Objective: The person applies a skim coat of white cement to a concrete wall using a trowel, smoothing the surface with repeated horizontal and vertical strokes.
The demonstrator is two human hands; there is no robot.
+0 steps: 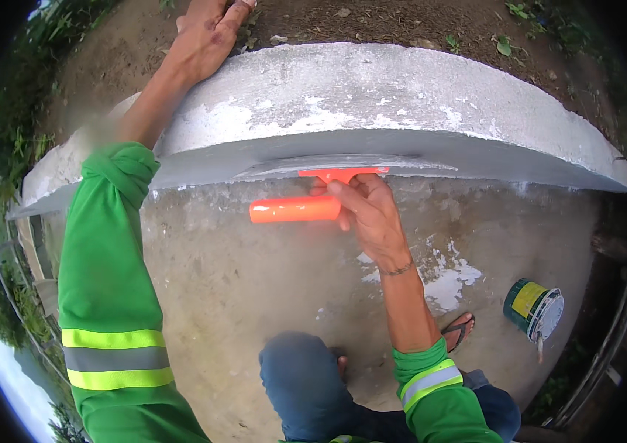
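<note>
My right hand (369, 210) grips an orange hand tool (291, 210) with a cylindrical handle. Its straight edge touches the shaded side face of a curved concrete ledge, where a wet-looking grey streak (269, 164) runs lengthwise. Stretched up toward the ledge's far edge, my left hand (202, 40) rests near the soil with slightly bent fingers, partly cut off by the frame; I see no tool in it. The ledge's upper surface (402, 88) is pale, with flaking white patches.
A green bucket (527, 299) with a yellow label stands right on stained concrete flooring (202, 288). My bent legs (306, 384) and sandaled foot (457, 332) are below. Soil (402, 22) borders the ledge's far side; foliage (3, 295) and railings line the edges.
</note>
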